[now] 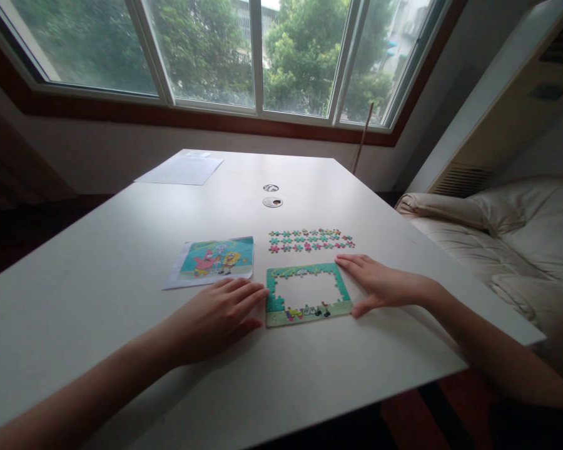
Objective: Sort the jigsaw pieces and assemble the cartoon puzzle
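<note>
A jigsaw puzzle (276, 317) lies flat on the white table, its green border joined and its middle showing a pale blank area. At its left edge rests my left hand (232, 312), fingers stretched out and holding nothing. My right hand (375, 284) lies by the right edge, thumb and fingers apart, with the fingertips at or touching the upper right corner. Loose puzzle pieces (307, 240) are laid out in three rows just beyond the puzzle. Left of them, a picture sheet (218, 257) shows cartoon figures on a turquoise ground, partly behind my left hand.
Two small oval items (273, 202) lie farther back on the table (136, 250). White paper (181, 170) is at the far left corner. A cream sofa (507, 231) stands to the right, and a window (258, 56) is beyond the table. A thin stick (363, 137) leans near the wall.
</note>
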Demonstrator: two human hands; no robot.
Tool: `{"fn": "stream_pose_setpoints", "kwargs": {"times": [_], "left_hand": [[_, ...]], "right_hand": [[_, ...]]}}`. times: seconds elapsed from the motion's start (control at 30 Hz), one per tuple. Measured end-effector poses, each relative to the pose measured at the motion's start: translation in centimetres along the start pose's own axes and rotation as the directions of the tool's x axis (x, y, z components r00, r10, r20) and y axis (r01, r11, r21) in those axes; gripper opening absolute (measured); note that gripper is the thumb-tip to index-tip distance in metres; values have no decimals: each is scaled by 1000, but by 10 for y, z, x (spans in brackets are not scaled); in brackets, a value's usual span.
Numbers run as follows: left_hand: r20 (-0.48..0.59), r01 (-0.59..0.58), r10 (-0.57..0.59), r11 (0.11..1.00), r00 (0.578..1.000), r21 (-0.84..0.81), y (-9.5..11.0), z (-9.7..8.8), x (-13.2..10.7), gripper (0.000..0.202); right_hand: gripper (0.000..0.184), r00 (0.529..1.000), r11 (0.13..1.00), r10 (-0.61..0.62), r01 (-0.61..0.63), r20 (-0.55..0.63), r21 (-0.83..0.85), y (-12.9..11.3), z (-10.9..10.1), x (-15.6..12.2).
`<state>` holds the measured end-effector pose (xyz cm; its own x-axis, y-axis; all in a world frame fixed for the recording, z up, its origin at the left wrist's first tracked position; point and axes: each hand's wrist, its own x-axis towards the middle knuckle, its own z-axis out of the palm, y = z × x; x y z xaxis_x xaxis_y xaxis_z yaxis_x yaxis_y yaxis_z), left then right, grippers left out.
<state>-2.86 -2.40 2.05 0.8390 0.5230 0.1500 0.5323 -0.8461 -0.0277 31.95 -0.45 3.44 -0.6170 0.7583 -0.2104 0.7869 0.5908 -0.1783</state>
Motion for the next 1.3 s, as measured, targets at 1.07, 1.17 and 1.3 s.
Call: {"fn": "stream_pose_setpoints", "kwargs": {"times": [1.07, 1.17, 1.3], "left_hand": [[-10, 34, -34, 999, 999, 15, 2, 0, 2, 35], [-24, 40, -39, 999, 999, 15, 1, 2, 2, 35], [-35, 32, -32, 999, 999, 10, 1, 3, 2, 35]], "right_hand": [[106, 999, 1000, -21, 21, -27, 6, 3, 3, 0], [106, 999, 1000, -19, 20, -30, 19, 3, 3, 0], [105, 999, 1000, -22, 23, -29, 18, 3, 3, -1]]}}
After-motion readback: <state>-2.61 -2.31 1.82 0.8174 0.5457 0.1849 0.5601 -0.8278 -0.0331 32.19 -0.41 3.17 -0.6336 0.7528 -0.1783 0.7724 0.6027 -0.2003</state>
